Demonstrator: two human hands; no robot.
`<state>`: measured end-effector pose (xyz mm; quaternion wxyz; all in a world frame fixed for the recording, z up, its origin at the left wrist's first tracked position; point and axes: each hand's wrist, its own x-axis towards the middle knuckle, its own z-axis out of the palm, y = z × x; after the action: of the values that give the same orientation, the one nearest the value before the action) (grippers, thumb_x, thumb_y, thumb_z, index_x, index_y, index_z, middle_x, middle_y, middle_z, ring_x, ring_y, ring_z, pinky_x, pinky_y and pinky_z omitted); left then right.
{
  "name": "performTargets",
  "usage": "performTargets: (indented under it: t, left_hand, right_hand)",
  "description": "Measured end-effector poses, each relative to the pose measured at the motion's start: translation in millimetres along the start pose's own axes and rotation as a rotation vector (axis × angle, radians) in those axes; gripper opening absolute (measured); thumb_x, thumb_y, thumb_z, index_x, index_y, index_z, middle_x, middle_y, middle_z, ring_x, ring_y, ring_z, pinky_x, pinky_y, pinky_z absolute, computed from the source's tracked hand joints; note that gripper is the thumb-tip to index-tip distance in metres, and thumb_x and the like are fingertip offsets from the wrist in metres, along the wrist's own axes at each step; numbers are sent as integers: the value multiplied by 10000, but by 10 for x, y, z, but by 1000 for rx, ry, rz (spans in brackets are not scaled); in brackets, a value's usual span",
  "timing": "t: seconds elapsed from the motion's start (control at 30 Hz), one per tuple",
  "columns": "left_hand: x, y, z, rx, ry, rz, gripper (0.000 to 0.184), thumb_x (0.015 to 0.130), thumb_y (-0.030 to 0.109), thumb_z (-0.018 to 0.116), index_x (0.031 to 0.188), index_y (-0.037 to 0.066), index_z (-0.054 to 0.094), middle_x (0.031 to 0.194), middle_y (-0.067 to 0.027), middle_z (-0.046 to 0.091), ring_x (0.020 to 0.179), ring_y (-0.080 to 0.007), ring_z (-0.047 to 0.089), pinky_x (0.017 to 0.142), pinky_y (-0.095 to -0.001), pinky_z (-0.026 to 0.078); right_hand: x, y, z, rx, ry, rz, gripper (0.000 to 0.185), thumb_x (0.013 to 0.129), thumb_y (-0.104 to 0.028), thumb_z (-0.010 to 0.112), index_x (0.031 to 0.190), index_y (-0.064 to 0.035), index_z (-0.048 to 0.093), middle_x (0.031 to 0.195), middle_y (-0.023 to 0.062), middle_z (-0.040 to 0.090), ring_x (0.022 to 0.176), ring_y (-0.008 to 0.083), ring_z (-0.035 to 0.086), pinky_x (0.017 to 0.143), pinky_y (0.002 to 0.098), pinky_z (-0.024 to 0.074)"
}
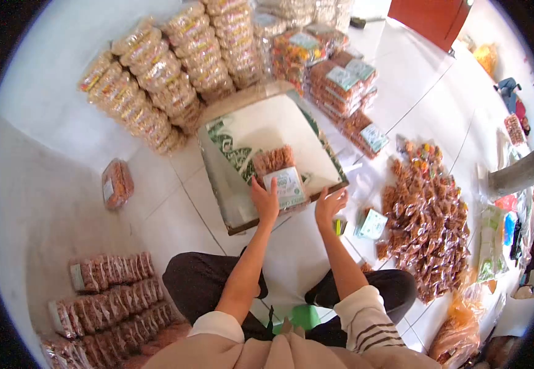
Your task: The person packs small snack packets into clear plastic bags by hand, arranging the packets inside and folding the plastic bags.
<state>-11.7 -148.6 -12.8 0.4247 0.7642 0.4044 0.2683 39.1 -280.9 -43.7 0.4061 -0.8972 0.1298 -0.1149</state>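
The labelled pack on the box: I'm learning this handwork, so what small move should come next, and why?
Probably bring the right hand in against the right side of the labelled pack. The left hand is at its left side, the right is open close by, and the pack's near end lies by the edge of the box, so two hands would likely steady it.

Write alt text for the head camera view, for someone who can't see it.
A left hand touches a labelled packet of brown pieces on a cardboard box; the right hand is open by the box's near edge. Behind stand tall stacks of pale bagged goods, and a heap of small brown packets lies right, on white floor tiles.
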Motion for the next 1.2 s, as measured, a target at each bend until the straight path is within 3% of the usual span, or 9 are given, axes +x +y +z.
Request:
performTargets:
  t: [0.07,0.2,0.37,0.63,0.73,0.8,1.0,1.1,1.2]
  left_hand:
    - [112,41,20,22,6,13,713,757,485,574,1162,-74,394,1127,-234,467,1067,-354,428,880,-425,341]
    - [42,273,-72,-406,-439,-400,646,649,398,710,1032,-75,492,978,-188,556,936,-258,540,754,-350,443]
    - [-256,495,293,-737,-570,-535,591,645,271,744,1060,-55,479,1008,-154,550,930,-231,539,760,-355,452]
    - [-1240,1905,799,-1238,-909,-497,459,709,242,685,1059,13,496,962,-69,574,836,-219,573,691,-336,483]
    - [-1552,2252,1073,-1236,-1046,-430,451,747,374,616,1027,30,532,914,-92,613,780,-232,596,699,-350,474]
    - [-1710,2445,1071,-1167,-1162,-420,351,741,329,622,946,57,539,822,-81,619,587,-229,589,649,-315,466]
    - [-1339,2117,1686,-1233,-1042,-676,295,734,309,650,908,102,532,765,-34,583,635,-143,542,578,-282,421]
    - [-1134,1998,2055,-1012,-813,-418,236,733,277,671,857,113,556,753,33,553,681,-74,511,617,-257,384]
    - [-794,1681,2637,-663,-617,-425,669,674,309,728,1122,21,323,1072,-97,448,972,-168,450,801,-288,383]
  right_hand:
    - [-49,90,195,-38,-91,-178,548,811,-307,537,1218,17,364,1267,336,217,1165,460,247,954,503,236]
    - [-53,-322,-214,146,-395,168,501,806,-397,501,1121,-7,477,1246,300,326,1165,425,304,955,477,251]
    - [323,26,-682,441,-498,217,453,741,-311,617,1065,-20,495,873,90,575,737,181,545,624,313,456]
    - [792,-6,-2642,969,-56,561,506,729,-309,650,1137,-109,427,976,99,532,944,228,508,730,387,441]
    - [874,125,-2948,1254,-318,685,513,743,-308,644,1153,-124,396,977,104,544,954,253,519,773,434,440]
    - [913,123,-2967,1455,-471,345,472,765,-268,632,1141,-136,378,967,102,556,870,249,563,725,443,470]
    - [1305,400,-2561,1303,-204,329,403,761,-110,631,1055,-100,356,968,91,570,791,246,620,629,347,494]
    - [1680,674,-2130,1203,-202,421,359,786,-92,598,1071,-104,380,1035,77,538,906,236,574,691,391,508]
    - [2069,882,-1603,1183,-220,495,374,781,-112,609,1075,-107,379,1050,72,531,923,228,563,716,390,493]
